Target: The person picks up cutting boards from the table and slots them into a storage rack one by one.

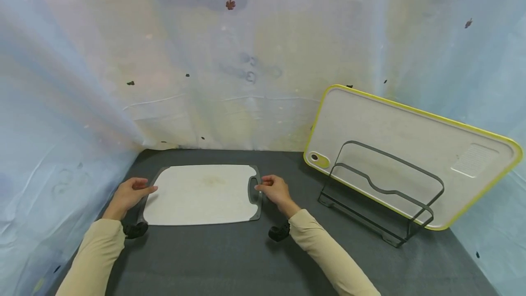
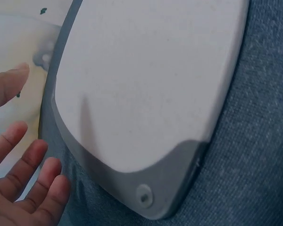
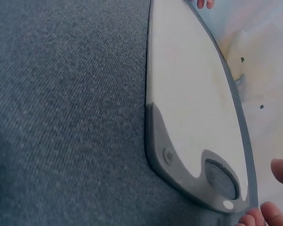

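A white cutting board [image 1: 197, 195] with grey ends and a grip slot at its right end lies flat on the dark cloth. Beside its left end is my left hand [image 1: 127, 195], fingers loosely bent and thumb pointing toward the board. The left wrist view shows that hand's fingers [image 2: 30, 162] spread apart, with nothing between them and the thumb. My right hand [image 1: 276, 192] is at the slotted end, its thumb overlapping the handle in the head view. In the right wrist view, the fingertips [image 3: 269, 214] are right at the board's grey rim, thumb held apart.
On the right, a larger cutting board [image 1: 394, 131] with a yellow-green rim leans tilted in a black wire rack [image 1: 365, 223]. A pale patterned curtain [image 1: 246, 58] hangs behind and at both sides. Dark cloth [image 1: 213, 259] covers the table.
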The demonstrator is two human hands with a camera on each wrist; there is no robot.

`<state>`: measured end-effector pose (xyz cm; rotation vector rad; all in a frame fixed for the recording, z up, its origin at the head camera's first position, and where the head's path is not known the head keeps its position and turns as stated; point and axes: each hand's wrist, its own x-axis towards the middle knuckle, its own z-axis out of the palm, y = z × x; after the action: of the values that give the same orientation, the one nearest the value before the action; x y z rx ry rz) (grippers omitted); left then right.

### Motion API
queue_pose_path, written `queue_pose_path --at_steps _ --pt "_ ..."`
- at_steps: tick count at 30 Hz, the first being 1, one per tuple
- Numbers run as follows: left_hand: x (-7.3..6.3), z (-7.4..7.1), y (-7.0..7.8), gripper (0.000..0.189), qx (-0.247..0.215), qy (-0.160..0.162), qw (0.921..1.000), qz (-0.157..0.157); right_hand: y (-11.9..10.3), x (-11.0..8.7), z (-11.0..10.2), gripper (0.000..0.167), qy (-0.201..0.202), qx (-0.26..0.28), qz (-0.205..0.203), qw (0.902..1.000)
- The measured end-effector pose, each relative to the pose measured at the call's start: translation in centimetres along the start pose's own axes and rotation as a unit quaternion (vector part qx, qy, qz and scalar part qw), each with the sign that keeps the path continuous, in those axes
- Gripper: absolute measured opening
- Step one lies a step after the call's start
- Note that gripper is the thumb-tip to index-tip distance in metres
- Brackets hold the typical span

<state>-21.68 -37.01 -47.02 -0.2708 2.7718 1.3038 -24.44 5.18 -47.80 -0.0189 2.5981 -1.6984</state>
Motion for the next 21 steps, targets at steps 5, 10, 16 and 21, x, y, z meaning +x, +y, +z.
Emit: queue_pose_path --at_steps 5,10,16,21 --pt "0.4 -0.1 -0.4 0.081 0.003 -0.011 0.9999 -0.012 0.0 0.2 0.6 0.043 0.009 -0.015 0.014 0.9998" --pt "0.8 0.1 -0.5 0.084 0.006 -0.019 0.9996 -0.020 -0.1 0.2 1.0 0.044 0.019 -0.028 0.027 0.9991" --pt "1.1 0.4 -0.4 0.083 0.014 -0.019 0.9994 -0.024 0.0 0.5 1.5 0.047 0.021 -0.050 0.034 0.9980" --pt "1.0 0.6 -0.3 0.082 0.018 -0.024 0.9993 -0.022 0.1 0.5 1.6 0.048 0.022 -0.055 0.035 0.9976"
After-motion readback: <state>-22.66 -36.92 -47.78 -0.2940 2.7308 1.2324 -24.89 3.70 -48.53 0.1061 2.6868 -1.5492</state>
